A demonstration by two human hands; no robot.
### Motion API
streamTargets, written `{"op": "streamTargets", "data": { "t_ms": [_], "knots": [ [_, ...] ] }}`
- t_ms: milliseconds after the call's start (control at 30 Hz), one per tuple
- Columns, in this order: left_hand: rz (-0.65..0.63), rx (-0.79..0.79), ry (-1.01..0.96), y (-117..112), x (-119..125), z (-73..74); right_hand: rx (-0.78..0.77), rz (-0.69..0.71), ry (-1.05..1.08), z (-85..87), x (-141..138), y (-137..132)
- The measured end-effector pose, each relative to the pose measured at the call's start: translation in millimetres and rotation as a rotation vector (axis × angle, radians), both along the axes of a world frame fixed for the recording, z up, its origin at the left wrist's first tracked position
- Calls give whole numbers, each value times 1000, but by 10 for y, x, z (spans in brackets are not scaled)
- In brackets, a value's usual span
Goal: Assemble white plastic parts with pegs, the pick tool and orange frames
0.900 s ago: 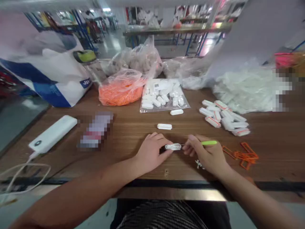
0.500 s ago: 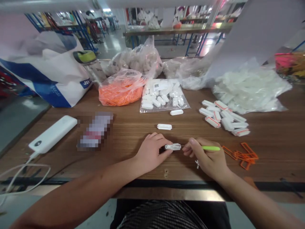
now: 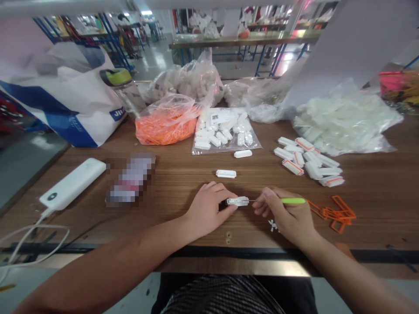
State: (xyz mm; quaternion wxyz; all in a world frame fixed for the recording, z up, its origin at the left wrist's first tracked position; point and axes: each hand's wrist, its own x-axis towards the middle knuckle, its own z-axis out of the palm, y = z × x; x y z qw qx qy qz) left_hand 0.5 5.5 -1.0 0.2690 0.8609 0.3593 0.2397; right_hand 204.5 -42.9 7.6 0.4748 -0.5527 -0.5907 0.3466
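Note:
My left hand [image 3: 209, 205] rests on the table, thumb and fingers closed on a small white plastic casing [image 3: 238, 201] with rows of dark dots on it. At the casing's right end is the thin shaft of a slim pick-like tool with a lime-green handle [image 3: 293, 201]. My right hand [image 3: 286, 213] is closed around that tool; whether its tip touches the casing I cannot tell. Small white bits [image 3: 273, 225] lie below my right fingers. Two more white casings lie beyond my hands, one nearer [image 3: 226, 174] and one farther [image 3: 243, 153].
To the right are orange frames [image 3: 342, 213] and a pile of white casings [image 3: 312, 161], some orange-edged. Behind stand bags of orange parts [image 3: 166, 124], white casings [image 3: 225, 131] and translucent pieces [image 3: 343, 117]. A cabled white power bank [image 3: 73, 183] and a blurred-out item [image 3: 132, 179] lie left.
My right hand has shifted slightly to the right with the tool, and a little more of the thin shaft shows. My left hand and the casing stay in place.

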Motion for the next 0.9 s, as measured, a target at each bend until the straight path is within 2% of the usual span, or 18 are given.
{"op": "streamTargets", "data": {
  "t_ms": [467,567,767,900],
  "knots": [
    [-4,8,15,-5,5,15,-45,16,21,7,-24,18],
    [-1,14,9,-7,8,15,-11,39,-25,31,-27,19],
    [9,21,6,-8,15,15,126,113,-273,5,-8,-27],
    [12,18,7,-3,12,21,119,90,-236,-5,-9,-29]
  ]
}}
